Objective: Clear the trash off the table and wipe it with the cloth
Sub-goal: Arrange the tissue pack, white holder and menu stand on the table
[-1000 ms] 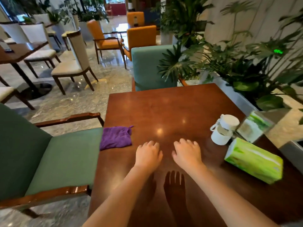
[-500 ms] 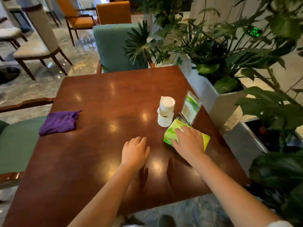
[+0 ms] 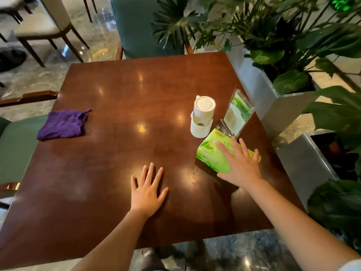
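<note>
Since half a second ago the right hand [image 3: 239, 165] is spreading wider over the green tissue pack [image 3: 213, 153], fingers fanning out where they were lying closer together, while the left hand [image 3: 147, 189] is staying flat on the table [image 3: 117, 90] with its fingers now splayed too.

Several things are looking risky from here. That right grip is lying open across the top of the pack, palm down, not closing round it, so if it is lifting or dragging now the soft pack is likely slipping out or crumpling. Just beyond the pack, at the far right, the clear sign holder [image 3: 239, 112] is leaning with its base touching or nearly touching the pack's far end; any push away from the person is probably tipping it. A white lidded container [image 3: 202, 119] is standing just left of the holder and close to the pack, so a sideways sweep is liable to knock it over. On the right the table edge is near, and a shove that way is sending the pack onto the floor.

As for the wiping part, the purple cloth [image 3: 63, 124] is lying crumpled at the far left edge of the table, well apart from both hands. The left grip is open and holding nothing, resting on bare wood near the middle of the near side
</note>
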